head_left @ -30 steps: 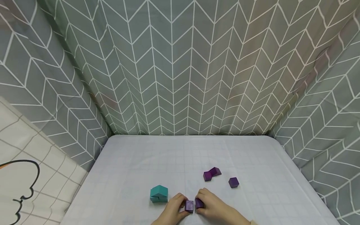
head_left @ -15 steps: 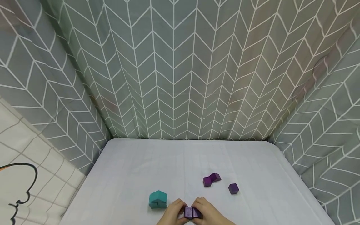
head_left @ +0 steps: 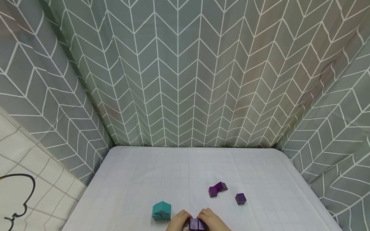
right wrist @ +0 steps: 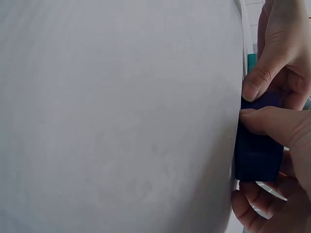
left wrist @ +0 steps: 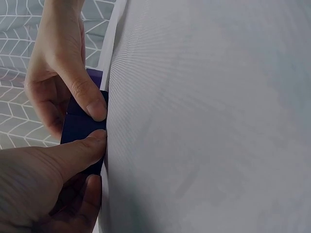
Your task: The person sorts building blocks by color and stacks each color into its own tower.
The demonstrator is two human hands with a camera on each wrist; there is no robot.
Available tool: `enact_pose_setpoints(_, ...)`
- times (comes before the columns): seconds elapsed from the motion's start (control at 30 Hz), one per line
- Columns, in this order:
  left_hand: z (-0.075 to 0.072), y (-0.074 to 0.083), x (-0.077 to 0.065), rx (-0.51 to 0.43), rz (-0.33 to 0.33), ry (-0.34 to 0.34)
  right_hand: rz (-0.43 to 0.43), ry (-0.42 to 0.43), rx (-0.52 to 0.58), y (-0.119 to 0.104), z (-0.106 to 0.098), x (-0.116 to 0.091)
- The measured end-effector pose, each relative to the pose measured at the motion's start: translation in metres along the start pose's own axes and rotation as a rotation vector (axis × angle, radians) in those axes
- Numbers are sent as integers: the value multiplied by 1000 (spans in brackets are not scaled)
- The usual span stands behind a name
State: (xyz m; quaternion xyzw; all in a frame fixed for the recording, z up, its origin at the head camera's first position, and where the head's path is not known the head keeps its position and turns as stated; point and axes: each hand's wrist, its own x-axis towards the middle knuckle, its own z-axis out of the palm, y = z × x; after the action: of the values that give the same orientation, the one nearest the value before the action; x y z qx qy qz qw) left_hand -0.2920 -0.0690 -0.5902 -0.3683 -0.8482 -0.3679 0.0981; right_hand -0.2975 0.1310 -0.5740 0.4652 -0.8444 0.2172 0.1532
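The left hand pinches a purple block and the right hand its purple neighbour, the two touching on the white table. Near the left hand sits a teal house shape; farther off I see paired purple pieces and a lone purple cube.

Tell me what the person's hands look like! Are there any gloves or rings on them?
The left hand and right hand are bare: no gloves or rings show. The thumbnails look short. No sleeves, bracelets or cables show either.
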Motion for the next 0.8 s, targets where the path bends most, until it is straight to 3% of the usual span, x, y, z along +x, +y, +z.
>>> enact_pose_setpoints(0.07, 5, -7, -2, -10, 56, 31, 16, -8, 12, -1, 0, -1)
enact_pose_setpoints(0.17, 5, -9, -2, -40, 68, 29, 35, -10, 27, -1, 0, -1)
enact_pose_setpoints(0.37, -5, 4, 2, -20, -17, -34, 48, 10, 35, -3, 1, -1)
enact_pose_setpoints(0.57, -6, 7, 1, -31, -80, -78, 90, -58, 51, -6, -6, 0)
enact_pose_setpoints(0.7, -6, 10, 2, -41, -104, -90, 92, -89, 54, -5, -23, 4)
enact_pose_setpoints(0.8, -7, 10, 2, -46, -98, -75, 98, -47, 21, -3, -42, 10)
